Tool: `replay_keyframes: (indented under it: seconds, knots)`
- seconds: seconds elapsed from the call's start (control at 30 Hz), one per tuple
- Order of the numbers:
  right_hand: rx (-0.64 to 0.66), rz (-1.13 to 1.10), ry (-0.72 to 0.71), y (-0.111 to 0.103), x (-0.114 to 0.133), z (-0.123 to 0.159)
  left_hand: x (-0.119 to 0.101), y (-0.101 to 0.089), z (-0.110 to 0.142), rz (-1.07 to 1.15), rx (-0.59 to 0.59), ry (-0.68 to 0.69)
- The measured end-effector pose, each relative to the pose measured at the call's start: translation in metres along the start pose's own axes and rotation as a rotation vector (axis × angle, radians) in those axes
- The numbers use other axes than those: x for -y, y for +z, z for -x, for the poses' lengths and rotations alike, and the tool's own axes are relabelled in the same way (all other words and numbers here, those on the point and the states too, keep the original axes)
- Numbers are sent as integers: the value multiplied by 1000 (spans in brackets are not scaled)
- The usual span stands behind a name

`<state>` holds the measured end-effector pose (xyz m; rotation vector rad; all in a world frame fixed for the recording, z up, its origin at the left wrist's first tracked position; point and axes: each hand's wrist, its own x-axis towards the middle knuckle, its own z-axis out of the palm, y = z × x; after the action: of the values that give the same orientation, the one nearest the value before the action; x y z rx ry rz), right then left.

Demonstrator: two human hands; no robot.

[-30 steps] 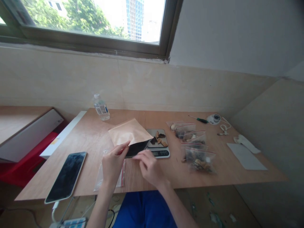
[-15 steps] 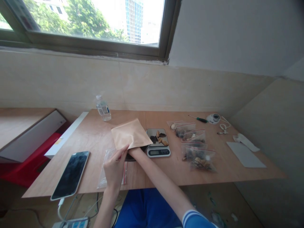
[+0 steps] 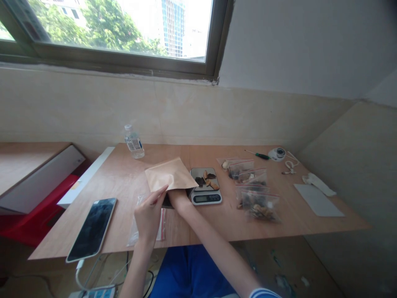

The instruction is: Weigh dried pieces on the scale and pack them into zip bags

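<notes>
Kraft-paper pouch (image 3: pixel 169 174) lies almost flat on the table (image 3: pixel 118 186), just left of a digital kitchen scale (image 3: pixel 206 198). It looks light, thin and fairly soft, likely to crease under a hard grip, so its edges seem the best place to take hold. Nearly square, it shows no clear long axis; one corner points toward the wall, and a dark opening faces the person. The right hand (image 3: pixel 179 202) reaches in under the paper, its fingers hidden, so its grip cannot be told. The left hand (image 3: pixel 149 219) is curled, its fingertips pinching the near edge of the pouch. Below that hand lies a clear zip bag (image 3: pixel 134 236), while dried pieces (image 3: pixel 204 180) rest on the scale — filled zip bags (image 3: pixel 259 205) sit farther right.
</notes>
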<state>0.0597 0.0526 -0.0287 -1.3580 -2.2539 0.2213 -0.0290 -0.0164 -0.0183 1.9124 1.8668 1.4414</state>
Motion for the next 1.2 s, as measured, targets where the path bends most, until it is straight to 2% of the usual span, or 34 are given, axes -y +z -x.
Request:
replay_keyframes:
  seconds: [0.17,0.23,0.5,0.63,0.7,0.8,0.9,1.0,1.1,1.2]
  knots:
    - [120,51,23,-25,-5,35,-2,-2,-6,-10,31,-16]
    - [122,51,9,-33,-6,45,-4,-2,-9,-8,40,-20]
    - [-90,-93,-79,-32,-16,62,-8,-3,-14,11,51,-43]
    - [-198,-351,-131,-41,-19,71,-6,-2,-16,22,43,-66]
    - [-260,-516,-106,-50,-18,77,-4,-1,-19,14,39,-88]
    - [-372,-701,23,-62,-23,86,-1,-2,-25,7,23,-133]
    - [-474,-799,197,-63,-48,85,2,-5,-31,8,-23,-163]
    - [-482,-758,343,-56,-88,69,5,-9,-35,-16,-60,-176]
    - [-359,-530,322,-48,-123,46,6,-11,-37,-38,-74,-174]
    - [-220,-327,242,-42,-142,29,5,-11,-38,-45,-82,-161]
